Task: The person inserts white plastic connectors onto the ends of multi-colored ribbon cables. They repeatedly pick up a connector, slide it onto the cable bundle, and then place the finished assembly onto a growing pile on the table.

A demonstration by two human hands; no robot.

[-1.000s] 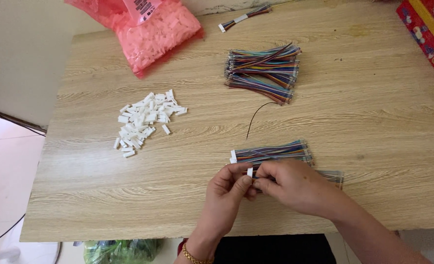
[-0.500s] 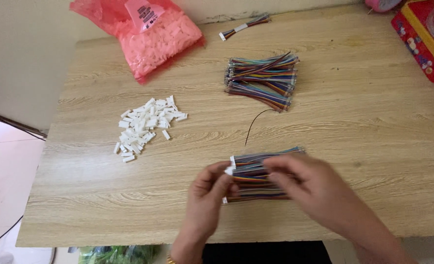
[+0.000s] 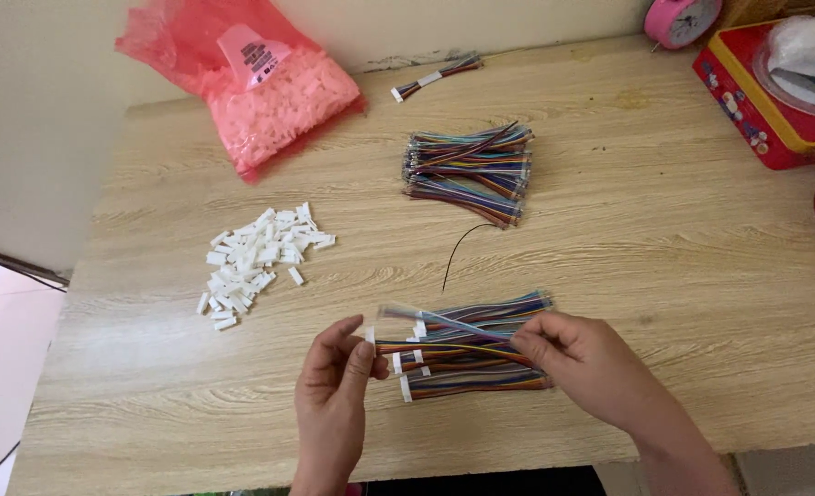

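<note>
Between the left hand [image 3: 332, 395] and the heap of white connector housings [image 3: 258, 257] the wooden table [image 3: 664, 239] is bare. A loose black wire [image 3: 458, 250] lies between the near cable bundle [image 3: 467, 354] and the far wire bundle [image 3: 470, 173]. The right side is open until the red tin [image 3: 761, 106]; the pink bag [image 3: 256, 83] blocks the far left corner.

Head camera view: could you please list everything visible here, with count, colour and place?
Table: one, light wood grain, fills the view.
Plastic bag: one, pink, holds white connector housings, far left.
Loose connector housings: a pile, white, left of centre.
Far wire bundle: one, multicoloured, centre.
Single wire: one, black, just below that bundle.
Short cable: one, multicoloured, white end, far edge.
Near wire bundle: several cables with white ends, under the hands.
Box: one, red and yellow, far right.
Clock: one, pink, top edge.
Left hand: pinches a small white housing.
Right hand: holds a wire end.
</note>
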